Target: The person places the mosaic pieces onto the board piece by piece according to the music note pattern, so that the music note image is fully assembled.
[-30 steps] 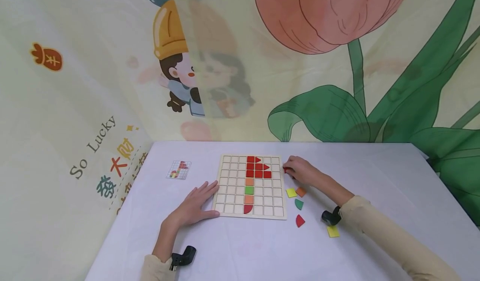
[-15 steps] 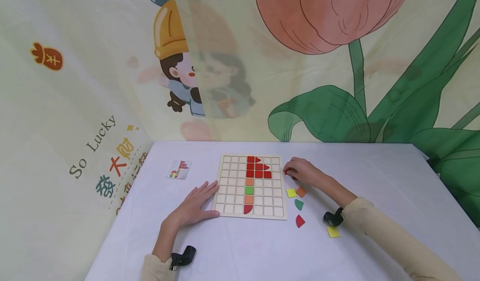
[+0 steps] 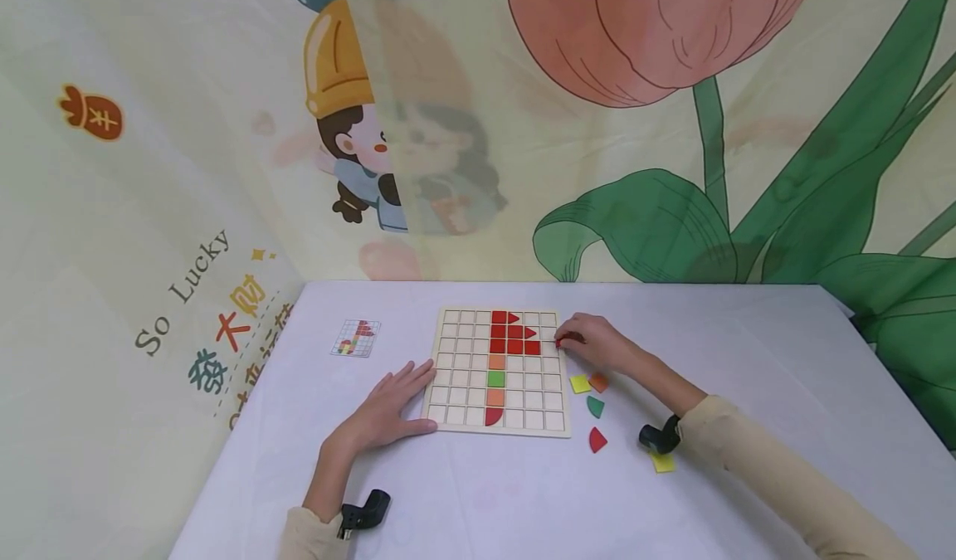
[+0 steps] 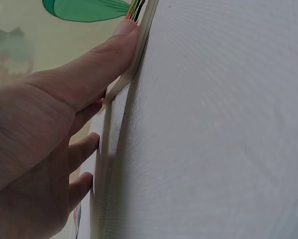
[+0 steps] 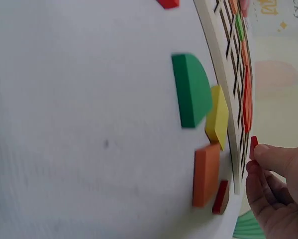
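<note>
Red piece point(image 5: 253, 144), cream gridded board point(image 3: 458, 380)

right hand point(image 5: 284, 196) pinches a red piece point(image 5: 253, 146)

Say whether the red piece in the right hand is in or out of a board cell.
Out: the right hand pinches the red piece at the right edge of the board.

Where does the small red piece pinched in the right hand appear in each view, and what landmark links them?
Head: small red piece right of centre, in the right hand, by the right edge of the pale wooden grid board.
Left wrist: not visible.
Right wrist: small red piece towards the right, below mid-height.
Shared landmark: the board, partly seen in both wrist views.
</note>
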Action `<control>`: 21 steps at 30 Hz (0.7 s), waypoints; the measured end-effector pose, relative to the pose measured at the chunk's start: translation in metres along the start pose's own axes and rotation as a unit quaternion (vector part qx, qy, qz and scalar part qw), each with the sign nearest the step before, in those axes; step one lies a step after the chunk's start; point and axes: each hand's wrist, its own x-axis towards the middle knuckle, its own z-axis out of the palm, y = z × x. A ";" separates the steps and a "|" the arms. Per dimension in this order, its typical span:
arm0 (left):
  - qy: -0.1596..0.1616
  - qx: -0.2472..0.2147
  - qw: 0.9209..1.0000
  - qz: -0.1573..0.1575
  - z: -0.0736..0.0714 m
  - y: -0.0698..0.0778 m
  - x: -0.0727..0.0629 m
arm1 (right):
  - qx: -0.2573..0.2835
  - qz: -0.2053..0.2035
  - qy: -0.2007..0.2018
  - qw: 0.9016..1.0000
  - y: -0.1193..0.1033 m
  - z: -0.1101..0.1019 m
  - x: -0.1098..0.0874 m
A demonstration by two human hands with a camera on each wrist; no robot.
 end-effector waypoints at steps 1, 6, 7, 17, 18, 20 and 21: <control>0.000 -0.001 1.000 0.000 0.000 0.000 0.000 | -0.003 -0.004 -0.007 1.000 -0.002 0.002 0.000; 0.001 0.000 1.000 0.001 0.002 -0.002 0.000 | -0.020 -0.011 -0.026 0.999 -0.008 0.008 0.003; 0.001 0.001 1.000 0.002 0.003 -0.002 0.001 | -0.022 -0.013 -0.027 0.999 -0.009 0.009 0.003; 0.002 0.003 1.000 0.001 0.003 -0.003 0.002 | -0.025 -0.027 -0.037 0.999 -0.014 0.011 0.011; 0.001 0.004 1.000 0.001 0.003 -0.003 0.002 | -0.026 -0.027 -0.038 0.999 -0.014 0.011 0.012; 0.001 0.004 1.000 0.000 0.003 -0.003 0.002 | -0.026 -0.023 -0.039 0.999 -0.015 0.010 0.013; 0.001 0.005 1.000 -0.002 0.003 -0.003 0.002 | -0.027 -0.021 -0.040 0.999 -0.016 0.010 0.013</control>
